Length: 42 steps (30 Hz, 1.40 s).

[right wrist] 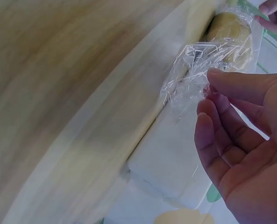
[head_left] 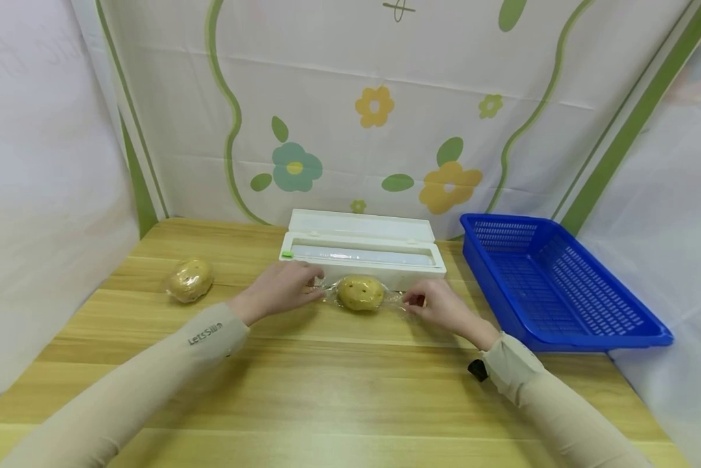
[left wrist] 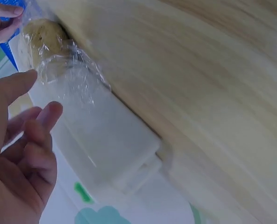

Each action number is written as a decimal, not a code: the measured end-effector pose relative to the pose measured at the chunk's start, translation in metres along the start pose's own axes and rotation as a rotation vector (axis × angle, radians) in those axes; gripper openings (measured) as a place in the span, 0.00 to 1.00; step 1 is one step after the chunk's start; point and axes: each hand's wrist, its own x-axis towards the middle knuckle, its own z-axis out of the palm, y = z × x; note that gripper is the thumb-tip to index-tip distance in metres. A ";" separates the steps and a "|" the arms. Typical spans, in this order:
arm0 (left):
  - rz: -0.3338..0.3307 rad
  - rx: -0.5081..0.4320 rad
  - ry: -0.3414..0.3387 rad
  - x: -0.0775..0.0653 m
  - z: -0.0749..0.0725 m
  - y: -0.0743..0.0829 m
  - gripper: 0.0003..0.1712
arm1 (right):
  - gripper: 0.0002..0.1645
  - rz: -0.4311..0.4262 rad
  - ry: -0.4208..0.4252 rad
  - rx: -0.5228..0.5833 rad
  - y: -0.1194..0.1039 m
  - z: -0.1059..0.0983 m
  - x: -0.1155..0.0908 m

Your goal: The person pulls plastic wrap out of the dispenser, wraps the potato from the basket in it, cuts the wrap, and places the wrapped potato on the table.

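A potato [head_left: 360, 292] lies in clear cling film in front of the white cling film dispenser [head_left: 373, 276], with loose film ends spreading to both sides. My right hand [head_left: 440, 305] pinches the right end of the cling film [right wrist: 187, 74] between thumb and fingertips. On the other side, my left hand [head_left: 286, 289] is at the left film end; its thumb and index finger stand apart in the left wrist view, beside the crumpled film [left wrist: 77, 77]. Far to the left, another potato [head_left: 190, 280] wrapped in shiny film rests on the table.
The dispenser's lid [head_left: 362, 225] is raised at the back, and a green slider [head_left: 288, 254] sits at its left end. A blue plastic basket [head_left: 566, 344] stands on the right. Printed cloth [head_left: 327, 65] hangs behind the wooden table [head_left: 338, 403].
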 end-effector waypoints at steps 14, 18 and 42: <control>0.013 0.038 0.057 0.019 0.023 0.003 0.07 | 0.10 -0.038 -0.009 -0.007 0.003 -0.001 -0.002; 0.041 0.055 0.027 0.021 0.021 0.001 0.07 | 0.11 -0.093 0.005 -0.071 0.005 -0.001 -0.001; -0.117 -0.140 -0.165 0.033 0.030 0.002 0.05 | 0.03 -0.025 -0.185 -0.050 -0.005 -0.001 0.009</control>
